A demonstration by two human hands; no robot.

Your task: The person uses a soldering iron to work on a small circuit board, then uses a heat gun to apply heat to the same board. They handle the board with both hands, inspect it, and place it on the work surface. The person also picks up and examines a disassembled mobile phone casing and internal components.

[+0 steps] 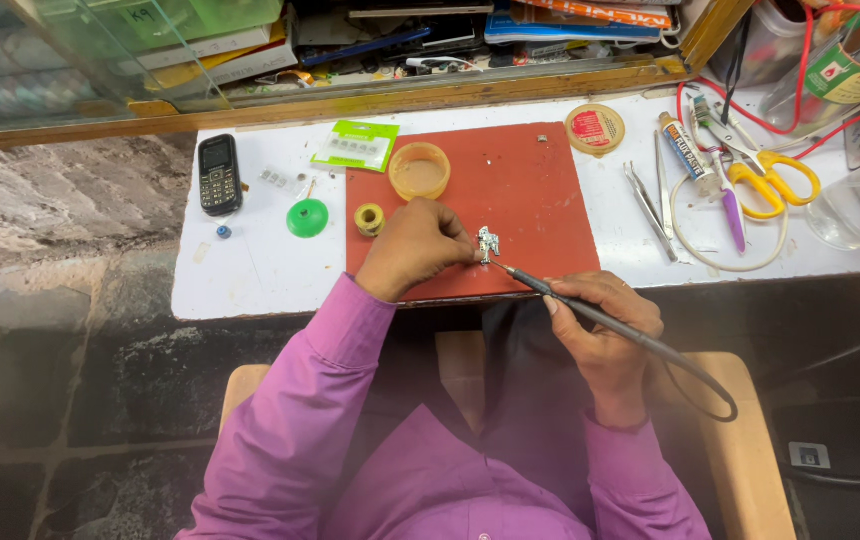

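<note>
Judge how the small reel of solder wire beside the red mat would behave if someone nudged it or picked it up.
The reel seems to lie flat on the table, hole upward, so a nudge would probably slide it, not roll it. Set on its rim, its round shape would likely let it roll. It is small, so probably easy to lift, though perhaps heavy for its size if the wire is metal.

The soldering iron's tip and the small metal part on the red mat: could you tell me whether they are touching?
Cannot tell. In the head view the soldering iron tip ends right beside the small metal part pinned by the left hand, too small to settle.
</note>
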